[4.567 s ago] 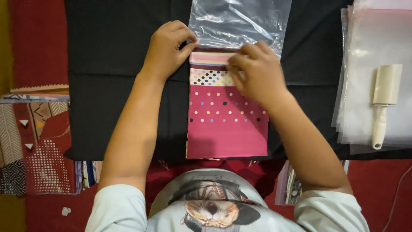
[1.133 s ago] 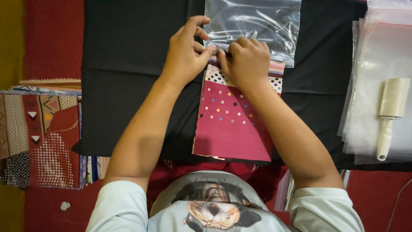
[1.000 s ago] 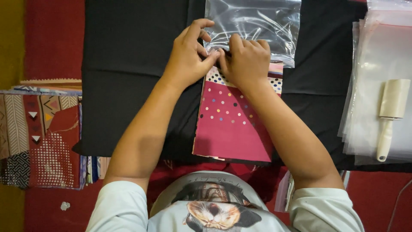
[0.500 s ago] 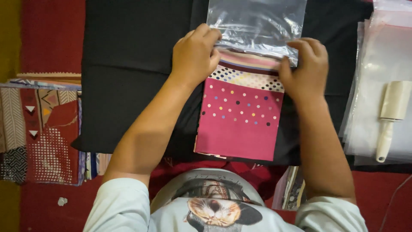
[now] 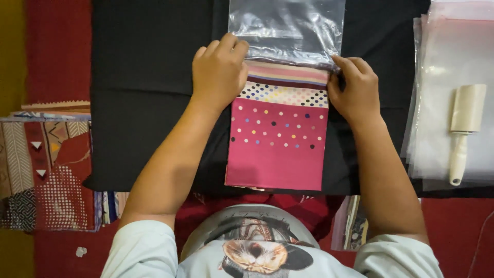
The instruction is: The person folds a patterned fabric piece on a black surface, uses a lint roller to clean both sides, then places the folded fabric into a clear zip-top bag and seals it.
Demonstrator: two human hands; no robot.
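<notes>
A folded pink cloth (image 5: 277,149) with coloured dots and striped bands at its top lies on a black cloth (image 5: 149,92). Its top edge sits in the mouth of a clear plastic bag (image 5: 286,28) that lies beyond it. My left hand (image 5: 218,72) grips the left corner of the bag's opening, fingers curled over the cloth's top left corner. My right hand (image 5: 355,90) pinches the right corner of the bag's opening beside the cloth's top right edge.
A stack of clear plastic bags (image 5: 447,51) lies at the right with a white lint roller (image 5: 463,128) on it. Folded patterned cloths (image 5: 43,164) are piled at the left. A bagged cloth (image 5: 350,224) pokes out near my right elbow.
My hands were together at the middle of the bag's mouth. They have spread apart to its two corners, and the striped top of the cloth now shows between them.
</notes>
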